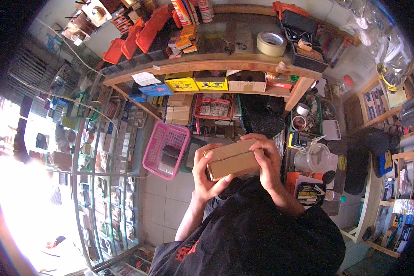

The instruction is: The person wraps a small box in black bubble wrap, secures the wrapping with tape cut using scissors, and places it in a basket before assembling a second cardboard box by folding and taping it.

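A small brown cardboard box [234, 160] is held up in front of my chest, tilted a little, with a seam running along its upper face. My left hand [207, 170] grips its left end, thumb on the near side and fingers around the far corner. At the right end, my right hand [267, 157] wraps the box with its fingertips on the upper face. The flaps look closed, so the inside is hidden. Just beyond my left hand stands a pink plastic basket [150, 162] with dark items and a clear packet in it.
A wooden shelf [207, 65] crosses ahead, bearing a tape roll [272, 44] and red-lidded boxes [153, 29]. Brown cartons [178, 115] sit below it. To the left is a glass display case [107, 207]; on the right, a desk holds a clear round tub [310, 158] and an orange box [296, 181].
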Demonstrator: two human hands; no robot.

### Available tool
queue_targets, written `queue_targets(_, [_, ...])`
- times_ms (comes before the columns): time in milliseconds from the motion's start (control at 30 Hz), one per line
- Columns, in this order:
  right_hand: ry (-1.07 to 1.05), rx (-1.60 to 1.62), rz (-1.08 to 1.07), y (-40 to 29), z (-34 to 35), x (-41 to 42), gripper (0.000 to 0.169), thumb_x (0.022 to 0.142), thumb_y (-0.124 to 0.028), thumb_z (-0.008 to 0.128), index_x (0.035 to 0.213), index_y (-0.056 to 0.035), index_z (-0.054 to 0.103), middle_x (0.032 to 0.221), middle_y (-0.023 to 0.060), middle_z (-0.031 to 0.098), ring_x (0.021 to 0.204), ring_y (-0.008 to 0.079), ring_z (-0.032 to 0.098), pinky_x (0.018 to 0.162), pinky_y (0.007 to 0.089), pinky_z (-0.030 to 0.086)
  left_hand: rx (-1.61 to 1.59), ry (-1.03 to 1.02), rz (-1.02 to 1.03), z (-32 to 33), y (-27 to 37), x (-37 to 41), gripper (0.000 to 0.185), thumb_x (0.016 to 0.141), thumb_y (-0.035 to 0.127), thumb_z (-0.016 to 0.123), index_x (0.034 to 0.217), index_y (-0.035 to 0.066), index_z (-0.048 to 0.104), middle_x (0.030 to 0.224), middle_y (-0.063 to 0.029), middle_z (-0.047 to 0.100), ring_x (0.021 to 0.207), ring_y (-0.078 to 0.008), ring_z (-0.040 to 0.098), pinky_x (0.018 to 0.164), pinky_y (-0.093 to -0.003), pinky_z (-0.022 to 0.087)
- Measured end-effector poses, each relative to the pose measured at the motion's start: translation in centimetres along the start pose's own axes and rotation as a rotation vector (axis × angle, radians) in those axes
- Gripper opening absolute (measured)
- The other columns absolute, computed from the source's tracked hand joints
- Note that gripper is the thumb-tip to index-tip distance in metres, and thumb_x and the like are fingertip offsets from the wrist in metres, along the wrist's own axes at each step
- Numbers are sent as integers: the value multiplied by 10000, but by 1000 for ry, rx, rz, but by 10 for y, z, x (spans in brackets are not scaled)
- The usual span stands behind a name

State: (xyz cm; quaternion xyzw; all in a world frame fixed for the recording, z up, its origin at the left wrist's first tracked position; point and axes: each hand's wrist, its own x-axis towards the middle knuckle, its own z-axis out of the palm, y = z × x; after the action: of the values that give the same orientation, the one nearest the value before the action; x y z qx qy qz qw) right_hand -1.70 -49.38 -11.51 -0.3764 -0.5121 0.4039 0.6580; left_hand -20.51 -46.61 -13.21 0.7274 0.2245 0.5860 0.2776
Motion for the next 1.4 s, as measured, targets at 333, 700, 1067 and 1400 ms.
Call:
queue_targets(333, [-37,-21,-37,-1,0,0,299,1018,-320,535,1090,-53,649,1265,195,600,1183,308,576,1028,443,428,81,-27,-36,-4,12,6,551,829,293,776,1267,82,517,1252,-306,503,1125,-430,579,886,-522,497])
queue_targets(700, [-346,-263,-234,-3,-22,28,456,874,-451,707,1153,-94,652,1311,202,552,1212,360,564,1033,469,433,-84,-20,-284,-8,26,10,668,853,296,758,1399,62,453,1326,-252,493,1218,-373,526,989,-487,457])
queue_targets(1067, [388,314,-156,12,7,39,337,932,-97,610,1239,-55,478,1111,121,578,896,177,586,819,330,501,-501,564,-639,12,13,11,565,962,202,622,1449,-5,424,1373,-140,551,1243,-234,543,1062,-389,430])
queue_targets(1400, [460,160,-118,44,23,31,345,928,26,597,1255,-43,512,1223,90,579,1165,183,557,1022,325,436,-667,647,-661,59,13,-11,513,1000,120,554,1469,-6,391,1399,-148,530,1236,-211,547,1060,-350,432])
